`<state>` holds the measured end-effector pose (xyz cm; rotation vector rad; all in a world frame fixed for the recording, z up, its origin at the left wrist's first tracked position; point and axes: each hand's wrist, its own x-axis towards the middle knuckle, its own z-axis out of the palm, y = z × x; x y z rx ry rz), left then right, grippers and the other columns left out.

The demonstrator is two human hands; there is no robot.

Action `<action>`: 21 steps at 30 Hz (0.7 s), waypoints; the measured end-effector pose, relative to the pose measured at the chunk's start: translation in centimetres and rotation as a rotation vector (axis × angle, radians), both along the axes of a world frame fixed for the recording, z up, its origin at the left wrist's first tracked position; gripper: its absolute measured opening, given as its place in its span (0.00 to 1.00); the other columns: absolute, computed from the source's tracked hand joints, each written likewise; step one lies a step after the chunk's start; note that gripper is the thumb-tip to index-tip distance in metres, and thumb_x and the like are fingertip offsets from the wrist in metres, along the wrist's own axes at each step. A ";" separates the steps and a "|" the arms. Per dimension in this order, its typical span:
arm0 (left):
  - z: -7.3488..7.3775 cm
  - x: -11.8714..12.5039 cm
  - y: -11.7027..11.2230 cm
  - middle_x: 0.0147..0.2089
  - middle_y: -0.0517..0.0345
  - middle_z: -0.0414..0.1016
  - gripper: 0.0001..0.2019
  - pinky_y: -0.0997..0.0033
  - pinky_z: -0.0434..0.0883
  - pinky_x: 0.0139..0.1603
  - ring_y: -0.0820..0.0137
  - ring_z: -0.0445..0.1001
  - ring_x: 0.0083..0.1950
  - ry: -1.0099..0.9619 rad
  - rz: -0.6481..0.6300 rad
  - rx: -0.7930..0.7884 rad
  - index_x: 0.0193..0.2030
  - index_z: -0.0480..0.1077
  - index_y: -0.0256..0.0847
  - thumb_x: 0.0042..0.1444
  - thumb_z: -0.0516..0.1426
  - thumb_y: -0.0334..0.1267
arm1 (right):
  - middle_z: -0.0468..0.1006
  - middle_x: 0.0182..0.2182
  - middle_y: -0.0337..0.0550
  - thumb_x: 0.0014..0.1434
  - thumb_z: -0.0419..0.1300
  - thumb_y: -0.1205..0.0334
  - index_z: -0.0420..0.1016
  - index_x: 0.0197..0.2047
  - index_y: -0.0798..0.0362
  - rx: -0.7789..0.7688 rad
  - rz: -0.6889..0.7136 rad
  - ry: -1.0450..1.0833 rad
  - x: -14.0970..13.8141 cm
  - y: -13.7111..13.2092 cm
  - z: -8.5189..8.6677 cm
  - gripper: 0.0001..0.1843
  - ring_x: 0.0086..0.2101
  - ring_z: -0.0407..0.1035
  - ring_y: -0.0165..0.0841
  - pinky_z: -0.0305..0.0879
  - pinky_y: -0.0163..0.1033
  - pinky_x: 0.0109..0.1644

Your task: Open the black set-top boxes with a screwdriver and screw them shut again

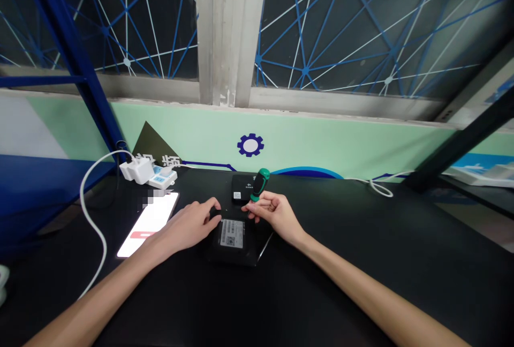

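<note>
A flat black box [235,244] with a white label lies on the black table [361,261] in front of me. My left hand [188,225] rests on its left edge, fingers curled over the corner and holding it. My right hand [275,212] pinches a green-handled screwdriver [259,185], held nearly upright with its tip down at the box's top edge. A second black box [242,188] lies just behind, partly hidden by the screwdriver.
A lit phone [149,223] lies left of my left hand. A white power strip with a plugged adapter [146,172] and its white cable [91,213] sit at the back left. Another white cable [379,186] lies at the back right. A blue shelf post [76,58] rises at left.
</note>
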<state>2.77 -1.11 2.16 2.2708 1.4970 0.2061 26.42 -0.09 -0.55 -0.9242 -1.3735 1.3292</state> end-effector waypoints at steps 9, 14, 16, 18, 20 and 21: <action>-0.1 -0.1 -0.1 0.26 0.63 0.71 0.16 0.70 0.57 0.30 0.63 0.72 0.34 0.010 -0.005 0.015 0.53 0.65 0.48 0.66 0.46 0.50 | 0.78 0.21 0.40 0.50 0.72 0.47 0.80 0.31 0.56 0.066 -0.016 -0.096 0.2 -0.2 0.2 0.19 0.21 0.69 0.28 0.67 0.35 0.27; 0.0 0.0 -0.1 0.26 0.63 0.71 0.16 0.70 0.56 0.30 0.63 0.72 0.34 0.006 -0.007 0.009 0.54 0.65 0.47 0.66 0.46 0.50 | 0.80 0.25 0.43 0.51 0.71 0.46 0.82 0.33 0.55 0.087 0.002 -0.067 0.2 0.0 0.1 0.19 0.24 0.71 0.30 0.67 0.34 0.26; 0.0 0.0 0.0 0.26 0.63 0.71 0.16 0.70 0.56 0.30 0.64 0.71 0.33 0.006 -0.004 0.001 0.54 0.65 0.47 0.66 0.46 0.50 | 0.80 0.26 0.43 0.52 0.71 0.48 0.83 0.34 0.55 0.095 0.005 -0.061 0.1 0.0 0.0 0.18 0.24 0.70 0.29 0.67 0.34 0.26; -0.1 -0.1 0.0 0.26 0.63 0.72 0.17 0.70 0.56 0.30 0.64 0.72 0.33 0.004 0.001 0.000 0.54 0.65 0.48 0.66 0.46 0.51 | 0.80 0.27 0.43 0.52 0.71 0.48 0.83 0.34 0.55 0.107 0.006 -0.058 0.1 0.0 -0.1 0.17 0.24 0.70 0.29 0.67 0.34 0.26; -0.2 -0.1 0.0 0.27 0.63 0.72 0.17 0.70 0.57 0.30 0.63 0.72 0.35 0.002 -0.003 0.011 0.54 0.65 0.48 0.66 0.46 0.51 | 0.80 0.27 0.43 0.53 0.70 0.49 0.83 0.35 0.55 0.120 0.005 -0.055 0.2 -0.1 -0.1 0.16 0.24 0.70 0.29 0.67 0.34 0.26; -0.2 -0.1 0.0 0.27 0.62 0.73 0.17 0.70 0.57 0.31 0.62 0.72 0.36 0.001 -0.007 0.016 0.54 0.65 0.48 0.66 0.46 0.51 | 0.80 0.28 0.44 0.54 0.70 0.49 0.83 0.35 0.55 0.127 0.002 -0.054 0.2 -0.1 -0.1 0.16 0.24 0.70 0.29 0.67 0.34 0.27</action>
